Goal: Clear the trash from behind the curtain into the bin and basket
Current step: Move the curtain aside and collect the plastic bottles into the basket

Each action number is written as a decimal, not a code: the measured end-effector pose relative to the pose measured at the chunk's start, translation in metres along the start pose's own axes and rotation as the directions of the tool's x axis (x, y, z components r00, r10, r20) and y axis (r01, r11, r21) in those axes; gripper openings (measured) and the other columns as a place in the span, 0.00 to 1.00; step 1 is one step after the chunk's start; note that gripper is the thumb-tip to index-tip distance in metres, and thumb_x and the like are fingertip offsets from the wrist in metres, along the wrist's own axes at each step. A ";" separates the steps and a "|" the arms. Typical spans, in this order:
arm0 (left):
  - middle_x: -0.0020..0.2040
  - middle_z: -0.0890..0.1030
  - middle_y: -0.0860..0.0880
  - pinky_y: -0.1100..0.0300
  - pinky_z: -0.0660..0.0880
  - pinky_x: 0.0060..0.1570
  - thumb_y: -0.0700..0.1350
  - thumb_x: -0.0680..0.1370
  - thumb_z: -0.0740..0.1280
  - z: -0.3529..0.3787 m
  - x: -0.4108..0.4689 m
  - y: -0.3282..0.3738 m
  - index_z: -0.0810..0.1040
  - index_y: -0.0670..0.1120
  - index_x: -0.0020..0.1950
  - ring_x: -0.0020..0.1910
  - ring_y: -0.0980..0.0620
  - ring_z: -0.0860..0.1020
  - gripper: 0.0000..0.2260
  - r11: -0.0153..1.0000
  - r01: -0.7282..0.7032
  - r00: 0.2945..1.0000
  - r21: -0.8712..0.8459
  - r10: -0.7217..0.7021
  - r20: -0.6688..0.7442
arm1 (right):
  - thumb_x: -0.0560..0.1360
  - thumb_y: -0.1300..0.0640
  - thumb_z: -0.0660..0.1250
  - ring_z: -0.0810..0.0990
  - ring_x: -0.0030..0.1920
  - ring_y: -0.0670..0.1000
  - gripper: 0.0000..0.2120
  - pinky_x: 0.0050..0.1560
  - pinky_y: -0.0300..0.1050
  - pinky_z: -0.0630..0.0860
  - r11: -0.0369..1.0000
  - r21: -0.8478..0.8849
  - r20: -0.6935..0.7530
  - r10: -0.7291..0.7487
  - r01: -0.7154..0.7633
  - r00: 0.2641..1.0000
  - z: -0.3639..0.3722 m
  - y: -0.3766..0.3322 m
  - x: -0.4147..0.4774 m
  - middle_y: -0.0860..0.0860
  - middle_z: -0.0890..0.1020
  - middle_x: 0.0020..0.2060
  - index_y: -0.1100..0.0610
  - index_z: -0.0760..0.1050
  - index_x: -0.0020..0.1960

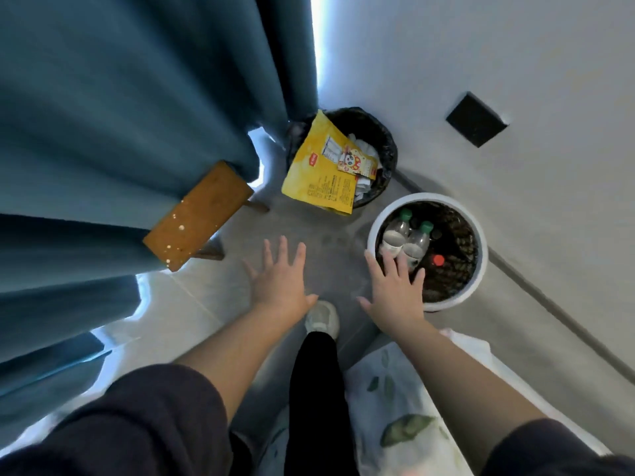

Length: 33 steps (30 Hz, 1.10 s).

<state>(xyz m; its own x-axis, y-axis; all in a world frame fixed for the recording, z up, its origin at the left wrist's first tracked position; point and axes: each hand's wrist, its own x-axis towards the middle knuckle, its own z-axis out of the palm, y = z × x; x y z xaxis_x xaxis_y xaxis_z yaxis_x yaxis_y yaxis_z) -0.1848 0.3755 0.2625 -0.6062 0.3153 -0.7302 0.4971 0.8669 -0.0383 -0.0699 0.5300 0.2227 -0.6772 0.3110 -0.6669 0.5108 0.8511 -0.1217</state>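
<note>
A black-lined bin [386, 135] stands in the corner with a large yellow snack bag [316, 173] sticking out of it over white paper scraps. To its right a white-rimmed woven basket [479, 242] holds two clear bottles with green caps [407, 237] and a red-capped item [438, 259]. My left hand [280, 280] hovers over the grey floor with fingers spread, holding nothing. My right hand [395, 286] is spread flat over the basket's near rim, also holding nothing. The teal curtain [120, 132] hangs at the left.
A brown wooden stool [197, 214] pokes out from under the curtain. My foot in a white shoe [322, 317] stands on the floor between my hands. White leaf-patterned fabric [405, 407] lies at lower right. A black square plate [476, 119] sits on the wall.
</note>
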 end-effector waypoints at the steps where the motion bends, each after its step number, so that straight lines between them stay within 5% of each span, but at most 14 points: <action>1: 0.79 0.40 0.46 0.32 0.52 0.69 0.66 0.72 0.64 0.006 -0.014 -0.019 0.42 0.54 0.78 0.77 0.41 0.40 0.44 0.999 0.029 0.999 0.012 -0.029 -0.013 | 0.76 0.38 0.61 0.40 0.78 0.60 0.42 0.72 0.70 0.47 0.998 -0.051 0.000 -0.040 0.040 0.999 -0.001 -0.020 -0.003 0.53 0.43 0.79 0.46 0.38 0.79; 9: 0.77 0.33 0.45 0.28 0.46 0.67 0.69 0.73 0.59 0.092 -0.117 -0.165 0.36 0.53 0.77 0.75 0.38 0.34 0.44 0.948 0.272 0.961 -0.166 -0.276 -0.005 | 0.77 0.38 0.58 0.35 0.77 0.62 0.41 0.70 0.73 0.43 0.908 -0.283 0.065 -0.303 0.308 0.951 0.019 -0.180 -0.055 0.53 0.37 0.78 0.45 0.33 0.77; 19: 0.77 0.34 0.46 0.29 0.47 0.68 0.69 0.72 0.59 0.288 -0.263 -0.347 0.36 0.52 0.77 0.76 0.39 0.36 0.46 0.603 0.654 0.748 -0.457 -0.605 0.272 | 0.77 0.40 0.59 0.37 0.77 0.62 0.42 0.71 0.72 0.45 0.507 -0.526 0.386 -0.573 0.682 0.723 0.147 -0.403 -0.142 0.54 0.36 0.78 0.46 0.33 0.77; 27: 0.78 0.35 0.46 0.29 0.47 0.68 0.68 0.73 0.61 0.400 -0.347 -0.434 0.38 0.52 0.78 0.76 0.40 0.38 0.45 0.347 0.729 0.647 -0.590 -0.632 0.427 | 0.77 0.40 0.61 0.38 0.77 0.61 0.43 0.73 0.70 0.46 0.285 -0.642 0.457 -0.603 0.712 0.654 0.226 -0.532 -0.198 0.53 0.38 0.78 0.45 0.33 0.77; 33: 0.78 0.38 0.45 0.28 0.46 0.68 0.69 0.73 0.60 0.449 -0.407 -0.489 0.38 0.51 0.78 0.76 0.40 0.39 0.45 0.290 0.729 0.623 -0.620 -0.657 0.425 | 0.76 0.40 0.62 0.40 0.78 0.61 0.44 0.72 0.70 0.48 0.199 -0.629 0.536 -0.589 0.751 0.605 0.282 -0.597 -0.253 0.54 0.40 0.78 0.46 0.35 0.78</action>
<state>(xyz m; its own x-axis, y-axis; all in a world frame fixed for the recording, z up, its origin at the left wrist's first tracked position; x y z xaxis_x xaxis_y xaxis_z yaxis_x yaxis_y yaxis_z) 0.0976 -0.3499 0.2723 -0.4403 -0.5374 -0.7193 -0.6828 0.7206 -0.1204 -0.0543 -0.1761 0.2572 -0.4266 -0.5398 -0.7257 -0.7403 0.6694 -0.0627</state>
